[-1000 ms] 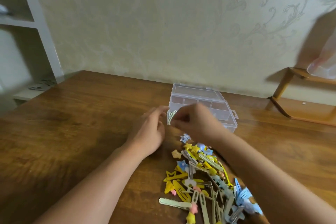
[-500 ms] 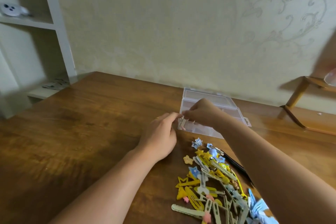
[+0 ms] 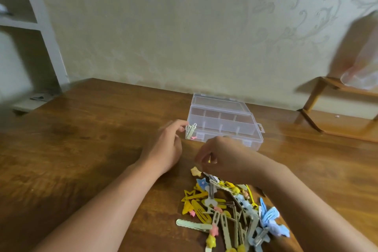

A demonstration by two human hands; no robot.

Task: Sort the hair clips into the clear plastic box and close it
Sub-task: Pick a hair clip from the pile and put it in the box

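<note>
A clear plastic box (image 3: 248, 122) with several compartments stands open on the wooden table (image 3: 81, 149), its lid tilted back. My left hand (image 3: 166, 147) pinches pale green hair clips (image 3: 191, 130) at the box's front left corner, over a compartment where a pink bit shows. My right hand (image 3: 225, 158) hovers with curled fingers over the top of a pile of hair clips (image 3: 225, 210); whether it holds one is unclear. The pile mixes yellow, beige, green and blue clips. A small orange flower clip (image 3: 195, 171) lies just below my right fingers.
A white shelf unit (image 3: 47, 37) stands at the table's left rear corner. At the right, a wooden rack (image 3: 319, 108) carries a clear plastic bag (image 3: 360, 75). The patterned wall runs close behind the box.
My right hand let go of the green clips and drew back from the box to the pile. My left hand keeps the clips at the box's corner.
</note>
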